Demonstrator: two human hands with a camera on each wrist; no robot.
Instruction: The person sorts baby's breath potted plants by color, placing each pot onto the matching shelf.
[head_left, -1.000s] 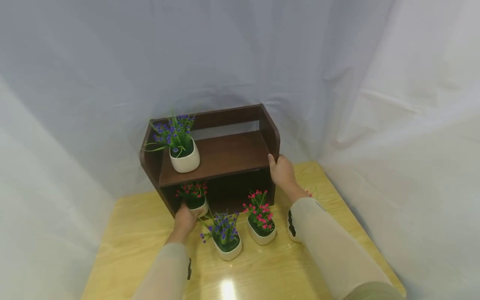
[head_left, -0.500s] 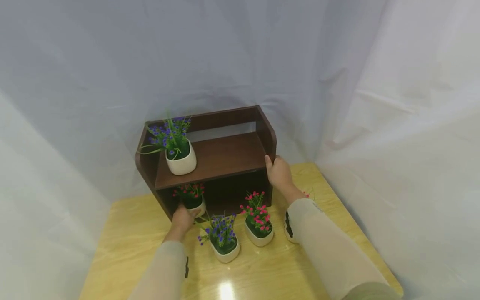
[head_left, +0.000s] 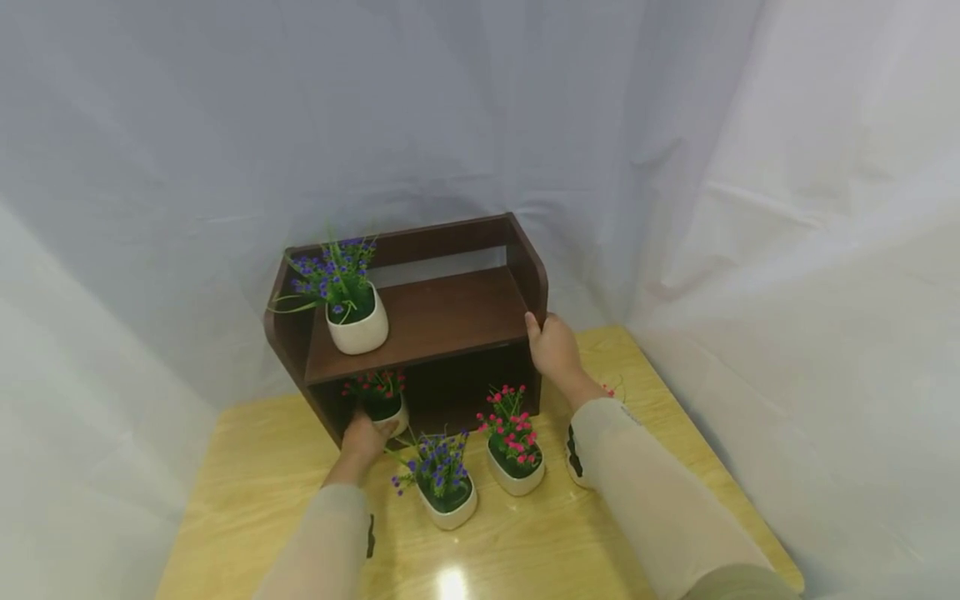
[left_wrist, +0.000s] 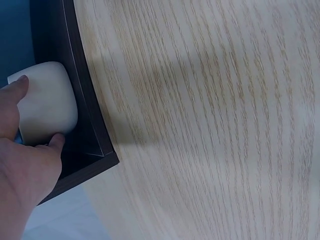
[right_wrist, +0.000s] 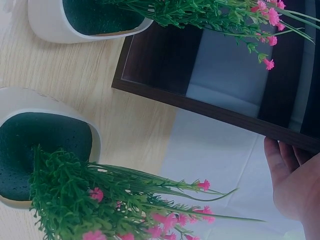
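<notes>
A dark brown two-tier shelf point(head_left: 461, 312) stands on the wooden table. Inside its lower compartment, at the left end, is a white pot point(left_wrist: 47, 102) with a red-flowered artificial plant point(head_left: 382, 390). My left hand point(head_left: 363, 439) holds this pot, thumb on one side and fingers on the other, as the left wrist view shows. Around the front edge of the shelf's right side panel point(right_wrist: 220, 115), my right hand point(head_left: 557, 348) keeps a grip, with fingers on the outer face. A second white pot point(head_left: 360, 329) with purple flowers sits on the upper tier, at the left.
On the table point(head_left: 255, 492) in front of the shelf stand a purple-flowered pot point(head_left: 450, 510) and a pink-flowered pot point(head_left: 517, 475). Another pink-flowered pot point(right_wrist: 55, 107) is partly hidden by the right forearm in the head view. A pale curtain point(head_left: 450, 108) hangs behind the shelf.
The head view has shifted slightly, so the whole scene sits a little further left and lower. Both hands keep their holds on the pot and the side panel.
</notes>
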